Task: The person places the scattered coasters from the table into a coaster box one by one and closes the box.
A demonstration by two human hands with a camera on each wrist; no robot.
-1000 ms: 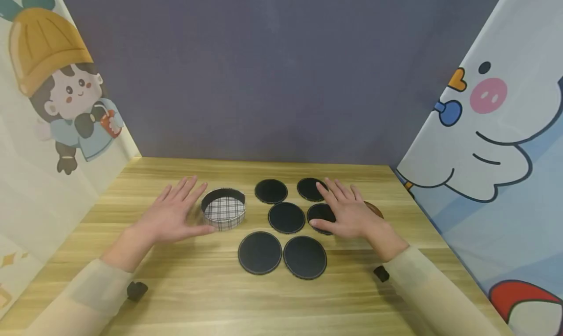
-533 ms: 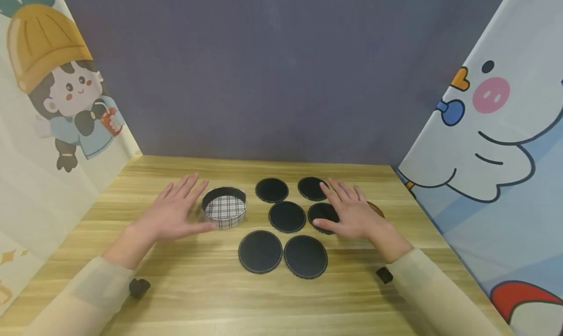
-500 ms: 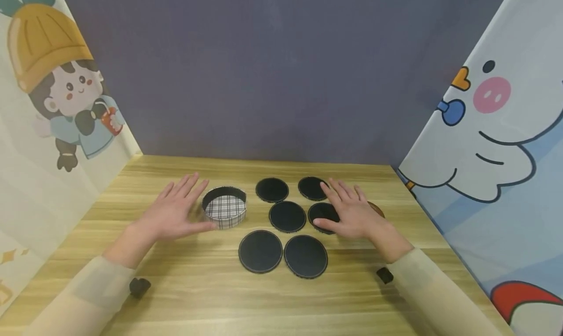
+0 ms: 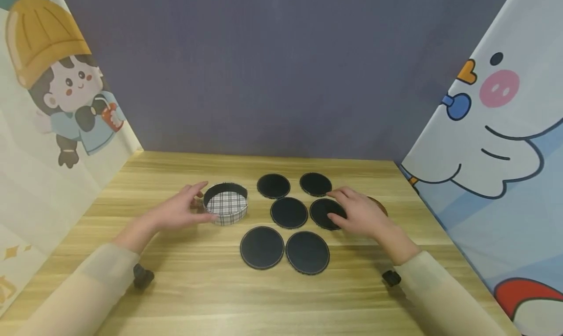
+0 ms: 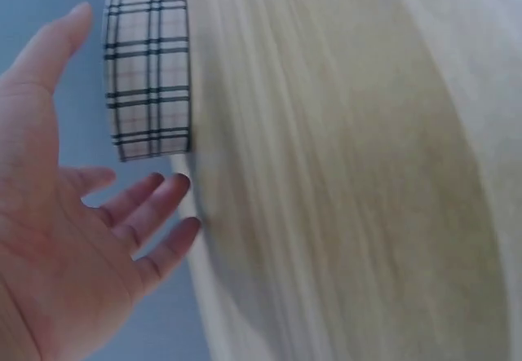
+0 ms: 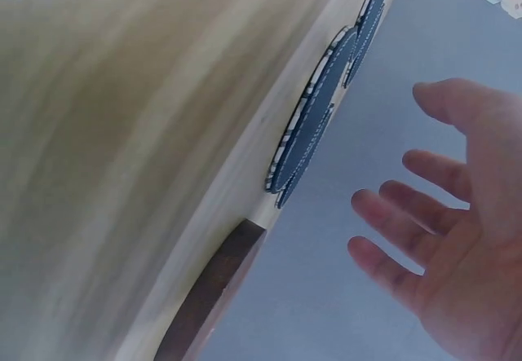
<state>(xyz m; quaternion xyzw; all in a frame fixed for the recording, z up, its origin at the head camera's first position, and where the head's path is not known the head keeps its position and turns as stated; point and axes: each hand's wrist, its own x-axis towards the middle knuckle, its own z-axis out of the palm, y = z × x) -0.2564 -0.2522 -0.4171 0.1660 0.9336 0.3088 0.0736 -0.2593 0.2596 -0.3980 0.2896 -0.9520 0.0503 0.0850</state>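
Observation:
A round plaid coaster holder with a dark inner wall stands at the left of the table. My left hand is beside it, thumb and fingers spread loosely around its left side; in the left wrist view the palm faces the plaid wall with a gap between. Several round black coasters, such as the centre one and the front right one, lie flat on the table. Over the right coaster hovers my right hand, its fingers loosely bent and holding nothing.
A brown curved object lies partly hidden behind the right hand; the right wrist view shows its dark edge. The wooden table ends at a grey back wall, with cartoon-printed panels on both sides.
Both hands were flat with fingers stretched forward; their fingers have now bent. The right hand has shifted slightly right, uncovering more of two coasters. The holder and coasters stay in place.

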